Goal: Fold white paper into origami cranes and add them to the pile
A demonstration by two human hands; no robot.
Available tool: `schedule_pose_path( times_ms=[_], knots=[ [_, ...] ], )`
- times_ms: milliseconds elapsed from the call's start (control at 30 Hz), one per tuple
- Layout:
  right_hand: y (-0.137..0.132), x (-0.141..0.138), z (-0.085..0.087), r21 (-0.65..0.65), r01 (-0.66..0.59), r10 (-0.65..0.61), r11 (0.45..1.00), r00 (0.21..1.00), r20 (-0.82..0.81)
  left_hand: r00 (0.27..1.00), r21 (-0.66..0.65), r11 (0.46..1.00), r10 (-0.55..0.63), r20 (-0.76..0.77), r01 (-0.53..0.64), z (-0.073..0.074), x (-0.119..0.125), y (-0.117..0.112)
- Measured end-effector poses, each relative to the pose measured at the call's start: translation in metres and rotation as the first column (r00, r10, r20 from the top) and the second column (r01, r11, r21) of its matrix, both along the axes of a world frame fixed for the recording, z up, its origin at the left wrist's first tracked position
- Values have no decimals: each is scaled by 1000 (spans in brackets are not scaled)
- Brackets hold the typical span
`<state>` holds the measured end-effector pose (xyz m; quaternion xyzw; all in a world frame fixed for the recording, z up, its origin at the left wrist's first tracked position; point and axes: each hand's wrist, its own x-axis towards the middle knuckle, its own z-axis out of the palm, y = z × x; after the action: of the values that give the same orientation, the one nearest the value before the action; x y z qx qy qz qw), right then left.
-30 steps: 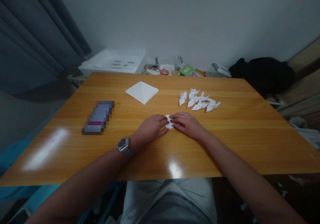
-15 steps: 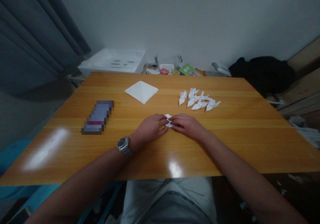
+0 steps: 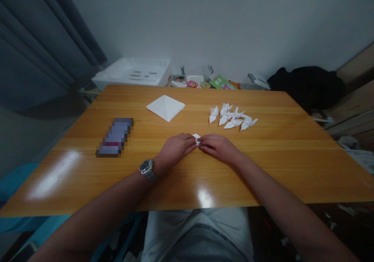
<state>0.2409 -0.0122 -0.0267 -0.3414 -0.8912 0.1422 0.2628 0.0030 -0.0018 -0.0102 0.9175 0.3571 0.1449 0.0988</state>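
A small folded piece of white paper [image 3: 196,137] lies on the wooden table between my hands, partly covered by fingers. My left hand [image 3: 178,147], with a metal watch [image 3: 147,170] at its wrist, has its fingers closed on the paper's left side. From the other side my right hand [image 3: 219,146] presses its fingertips on the paper's right edge. Beyond my right hand lie several folded white paper cranes [image 3: 233,118] in a loose cluster. Farther back on the left is a larger sheet of white paper [image 3: 166,108] in a diamond shape with a crease.
A phone-like device [image 3: 115,136], blurred out, lies on the left of the wooden table [image 3: 280,153]. Behind the table's far edge stand a white plastic tub [image 3: 137,69] and small items with a green packet [image 3: 222,82]. A black cloth bundle [image 3: 306,87] sits at back right.
The left fingers have drawn closer together and slid slightly up over the paper, leaving less of it showing. My right hand stays nearly in place.
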Motion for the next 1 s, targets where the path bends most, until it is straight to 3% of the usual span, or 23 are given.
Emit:
schedule_pose_path(
  times_ms=[200,733,1000],
  knots=[
    [-1,-1,-5,-22,43,-43,999,999,2,994,-19,997,79,69,-78,-6,1,4],
    [0,-2,-8,-14,95,-95,995,995,-29,972,-68,989,139,191,-128,-12,5,7],
    [2,-3,-10,32,104,-105,994,994,27,983,-14,990,141,115,-140,-12,6,6]
  ],
)
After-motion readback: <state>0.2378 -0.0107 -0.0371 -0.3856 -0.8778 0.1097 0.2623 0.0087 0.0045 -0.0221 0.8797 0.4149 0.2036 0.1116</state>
